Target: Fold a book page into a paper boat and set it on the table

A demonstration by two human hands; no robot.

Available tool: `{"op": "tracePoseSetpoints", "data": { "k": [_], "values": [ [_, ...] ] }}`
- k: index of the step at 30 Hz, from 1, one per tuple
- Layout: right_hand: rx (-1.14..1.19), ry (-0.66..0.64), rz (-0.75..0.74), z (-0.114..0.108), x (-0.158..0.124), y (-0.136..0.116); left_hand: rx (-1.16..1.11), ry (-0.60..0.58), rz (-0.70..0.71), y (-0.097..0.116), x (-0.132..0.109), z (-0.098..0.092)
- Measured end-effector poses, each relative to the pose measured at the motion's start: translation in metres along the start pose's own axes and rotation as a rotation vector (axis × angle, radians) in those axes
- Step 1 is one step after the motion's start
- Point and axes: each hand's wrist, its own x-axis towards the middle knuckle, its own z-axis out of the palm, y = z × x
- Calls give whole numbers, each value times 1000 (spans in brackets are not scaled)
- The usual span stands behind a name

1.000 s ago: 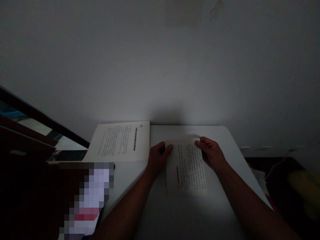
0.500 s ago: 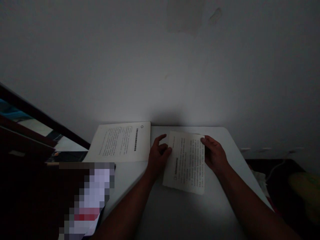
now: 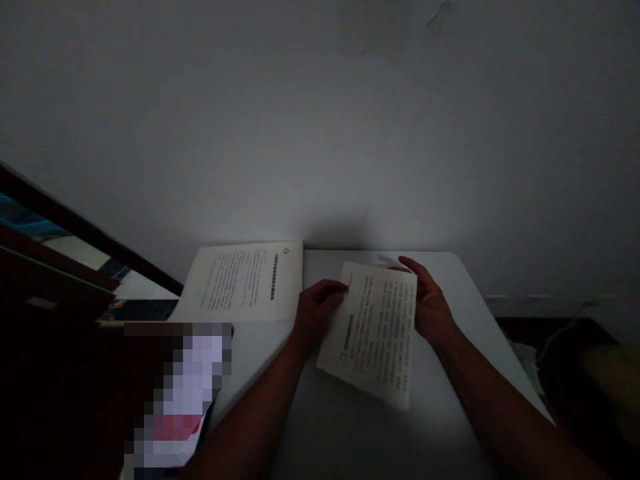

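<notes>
A small printed sheet (image 3: 377,327), slightly tilted and rough along its lower edge, is held above the white table. My left hand (image 3: 320,307) pinches its upper left edge between thumb and fingers. At the upper right edge, my right hand (image 3: 433,303) has one finger stretched out past the corner. The rest of its fingers are partly hidden behind the sheet, and its thumb no longer lies on the front. Something thin and pale, too blurred to name, shows by the fingertips. A larger stack of printed pages or booklet (image 3: 240,280) lies to the left of my left hand.
The white table (image 3: 325,427) stands against a grey wall (image 3: 320,133). A phone-like device with a pixelated screen (image 3: 193,387) is at the left, near my left forearm. Dark reddish-brown furniture (image 3: 55,387) borders the left side. A pale cable (image 3: 560,333) hangs at the right.
The sheet has turned and its lower edge has swung nearer to me. My left fingers have closed on its edge. My right thumb has left the front, and a finger has lifted.
</notes>
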Motion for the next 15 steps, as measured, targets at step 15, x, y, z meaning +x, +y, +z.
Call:
{"op": "tracePoseSetpoints", "data": {
  "k": [15],
  "values": [
    [128, 72, 23, 3, 0, -6, -17, -127, -72, 1, 0, 1]
  ]
}}
